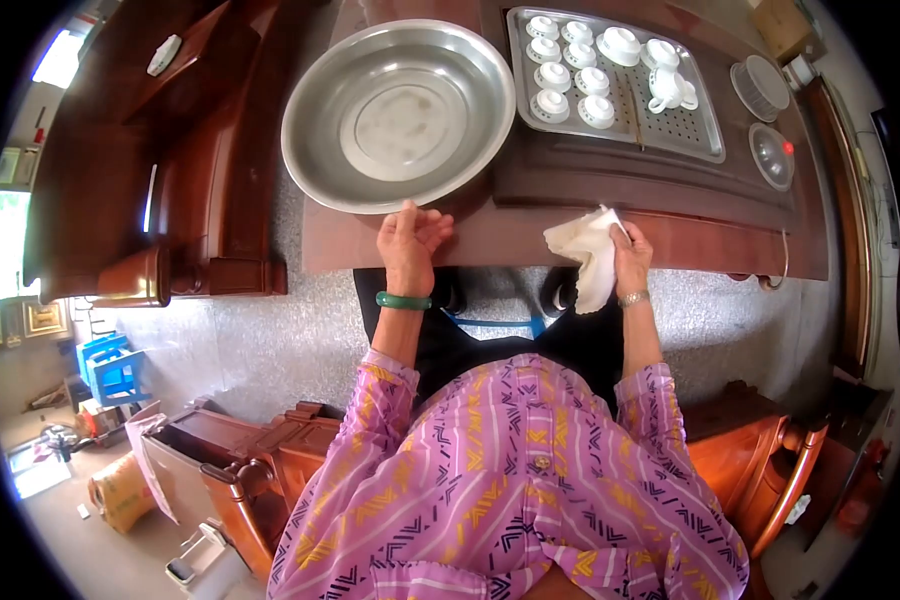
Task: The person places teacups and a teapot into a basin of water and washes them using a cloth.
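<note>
"Head view: where's your cloth (592, 255)?"

"Right of centre in the frame, hanging from your right hand (630, 258), whose fingers are closed on it."

"And your left hand (408, 245)?"

"Left of centre, at the lower rim of the basin (398, 130); its fingers curl loosely, but I cannot tell whether they grip the rim."

"What else is on your counter (510, 240)?"

"Upper right, the tray (670, 135), bearing upturned white cups (552, 77)."

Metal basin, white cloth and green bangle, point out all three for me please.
Metal basin (398, 130): head view, on its bare inner floor.
White cloth (594, 255): head view, on its hanging middle.
Green bangle (403, 300): head view, on its band.
</note>
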`<state>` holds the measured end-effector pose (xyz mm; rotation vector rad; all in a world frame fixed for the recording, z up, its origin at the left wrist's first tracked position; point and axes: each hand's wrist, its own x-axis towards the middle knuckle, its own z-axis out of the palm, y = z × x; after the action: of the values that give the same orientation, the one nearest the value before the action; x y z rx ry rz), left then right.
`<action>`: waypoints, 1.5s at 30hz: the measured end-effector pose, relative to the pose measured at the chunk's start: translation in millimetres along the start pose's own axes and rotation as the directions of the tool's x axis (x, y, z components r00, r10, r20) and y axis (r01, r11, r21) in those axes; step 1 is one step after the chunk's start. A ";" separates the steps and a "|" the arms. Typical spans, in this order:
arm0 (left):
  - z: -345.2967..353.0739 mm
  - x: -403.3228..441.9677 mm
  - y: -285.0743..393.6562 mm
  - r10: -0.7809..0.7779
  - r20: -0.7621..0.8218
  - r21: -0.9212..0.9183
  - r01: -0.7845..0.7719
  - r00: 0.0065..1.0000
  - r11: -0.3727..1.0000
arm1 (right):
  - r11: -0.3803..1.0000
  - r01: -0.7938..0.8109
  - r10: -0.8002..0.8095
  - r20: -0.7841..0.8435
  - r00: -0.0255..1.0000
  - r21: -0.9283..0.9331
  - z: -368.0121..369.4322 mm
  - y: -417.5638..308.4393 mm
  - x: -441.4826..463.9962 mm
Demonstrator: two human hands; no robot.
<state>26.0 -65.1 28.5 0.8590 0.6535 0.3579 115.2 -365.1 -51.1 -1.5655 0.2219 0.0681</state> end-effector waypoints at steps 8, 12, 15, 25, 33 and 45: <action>-18.8 -60.3 -6.4 0.191 0.100 0.240 -0.210 0.976 0.948 | 0.993 0.036 -0.041 -0.043 0.998 -0.112 -0.4 -4.1 -0.7; -26.5 -55.5 22.0 0.535 0.150 0.523 -0.526 0.831 0.671 | 0.999 0.020 -0.020 -0.004 1.000 -0.047 -1.3 2.0 4.2; -15.8 -38.1 68.5 0.775 0.381 0.748 -0.661 0.504 0.062 | 0.999 0.023 -0.023 -0.028 0.999 -0.022 -1.1 -0.4 -0.1; 15.0 87.8 101.5 -0.009 0.479 0.569 -0.319 0.878 -0.758 | 0.996 -0.014 0.018 -0.044 0.999 0.083 0.3 5.3 -0.9; 28.6 91.3 100.5 -0.089 0.434 0.557 -0.344 0.897 -0.755 | 1.000 0.030 -0.030 -0.091 0.995 0.002 2.1 6.7 -4.3; 28.1 93.7 104.4 -0.120 0.389 0.536 -0.330 0.914 -0.777 | 0.934 -0.140 0.189 -0.122 0.974 0.329 -1.9 -17.4 -13.9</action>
<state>111.3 32.8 88.5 3.3083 0.2783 -0.4768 104.6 -365.8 -31.4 -1.2271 0.4630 0.0414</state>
